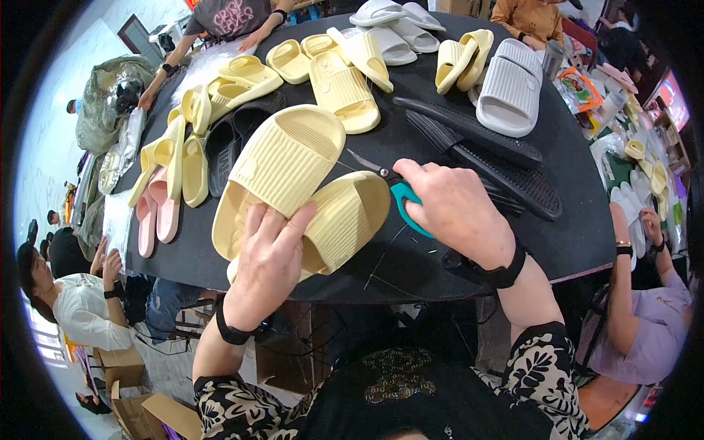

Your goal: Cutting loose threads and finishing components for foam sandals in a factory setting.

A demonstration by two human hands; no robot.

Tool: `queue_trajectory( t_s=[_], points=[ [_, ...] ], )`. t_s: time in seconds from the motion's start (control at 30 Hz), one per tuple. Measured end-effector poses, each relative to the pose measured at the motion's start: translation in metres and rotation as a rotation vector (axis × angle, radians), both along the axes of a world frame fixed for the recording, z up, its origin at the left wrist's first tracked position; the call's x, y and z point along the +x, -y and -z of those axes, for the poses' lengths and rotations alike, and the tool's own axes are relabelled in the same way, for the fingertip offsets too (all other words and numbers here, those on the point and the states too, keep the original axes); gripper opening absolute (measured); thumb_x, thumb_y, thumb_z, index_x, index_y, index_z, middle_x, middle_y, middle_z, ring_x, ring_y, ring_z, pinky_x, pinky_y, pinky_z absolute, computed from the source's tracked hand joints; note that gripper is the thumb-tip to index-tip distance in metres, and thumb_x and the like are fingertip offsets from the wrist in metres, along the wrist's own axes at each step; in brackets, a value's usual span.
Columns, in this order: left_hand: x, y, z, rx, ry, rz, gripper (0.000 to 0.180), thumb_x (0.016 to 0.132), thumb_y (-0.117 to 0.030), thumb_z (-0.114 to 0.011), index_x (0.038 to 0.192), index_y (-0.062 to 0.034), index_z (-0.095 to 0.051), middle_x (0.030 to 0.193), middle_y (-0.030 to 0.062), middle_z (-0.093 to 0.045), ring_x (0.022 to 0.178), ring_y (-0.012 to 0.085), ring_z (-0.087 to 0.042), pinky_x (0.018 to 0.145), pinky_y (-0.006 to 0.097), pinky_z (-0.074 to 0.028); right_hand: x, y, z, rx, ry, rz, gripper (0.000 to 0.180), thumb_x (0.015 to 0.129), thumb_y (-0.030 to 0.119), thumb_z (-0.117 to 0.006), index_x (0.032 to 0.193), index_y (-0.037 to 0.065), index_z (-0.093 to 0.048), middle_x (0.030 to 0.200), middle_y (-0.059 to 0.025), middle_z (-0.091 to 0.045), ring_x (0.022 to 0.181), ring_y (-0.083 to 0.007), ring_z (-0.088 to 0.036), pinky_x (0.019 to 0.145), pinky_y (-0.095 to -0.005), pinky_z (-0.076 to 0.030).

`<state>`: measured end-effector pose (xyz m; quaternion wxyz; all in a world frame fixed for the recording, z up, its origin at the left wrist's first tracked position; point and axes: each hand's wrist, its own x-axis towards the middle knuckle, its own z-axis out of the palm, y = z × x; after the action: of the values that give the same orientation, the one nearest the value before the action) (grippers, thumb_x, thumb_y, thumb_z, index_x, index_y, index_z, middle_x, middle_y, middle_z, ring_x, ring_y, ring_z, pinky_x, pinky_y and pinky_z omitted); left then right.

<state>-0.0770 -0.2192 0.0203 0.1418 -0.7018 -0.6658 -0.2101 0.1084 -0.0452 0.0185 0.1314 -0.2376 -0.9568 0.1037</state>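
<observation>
My left hand [268, 257] is closed around a pair of pale yellow ribbed slippers, held tilted above the front of the black table. The upper slipper [286, 165] shows its broad strap and rounded toe. Its mate [348, 220] sticks out to the right, partly covered by the first one and my fingers. In my right hand [458, 213] is a pair of scissors [402, 204] with teal and black handles. Their blades point left, close to the gap between the two slipper toes. Whether the blades touch anything is hard to make out.
Yellow slippers [345, 92] crowd the far and left parts of the table [565, 242]. Black slippers [506, 165] and grey slippers [510, 88] lie to the right, pink slippers [167, 205] to the left. Loose threads [381, 258] lie near the front edge. People sit around.
</observation>
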Motion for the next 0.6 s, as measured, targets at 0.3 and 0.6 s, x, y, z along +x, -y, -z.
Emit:
queue_trajectory(
  t_s=[0.3, 0.6],
  points=[
    [-0.041, -0.024, 0.037, -0.070, 0.319, -0.061, 0.035, 0.081, 0.005, -0.051, 0.115, -0.0019, -0.058, 0.089, 0.0125, -0.058, 0.083, 0.0252, -0.053, 0.075, 0.033, -0.044, -0.022, -0.019, 0.032, -0.283, -0.284, 0.080, 0.033, 0.080, 0.011, -0.059, 0.111, 0.002, -0.053, 0.082, -0.0240, -0.062, 0.079, -0.0379, -0.063, 0.068, -0.0426, -0.050],
    [-0.053, 0.003, 0.032, 0.019, 0.533, -0.186, 0.021, 0.080, 0.005, -0.056, 0.099, 0.0001, -0.064, 0.078, 0.0105, -0.058, 0.069, 0.0196, -0.057, 0.063, 0.028, -0.046, -0.037, -0.027, 0.056, -0.338, -0.240, 0.051, 0.036, 0.081, 0.014, -0.061, 0.113, 0.000, -0.051, 0.085, -0.0243, -0.062, 0.082, -0.0390, -0.062, 0.072, -0.0426, -0.049]
  ],
)
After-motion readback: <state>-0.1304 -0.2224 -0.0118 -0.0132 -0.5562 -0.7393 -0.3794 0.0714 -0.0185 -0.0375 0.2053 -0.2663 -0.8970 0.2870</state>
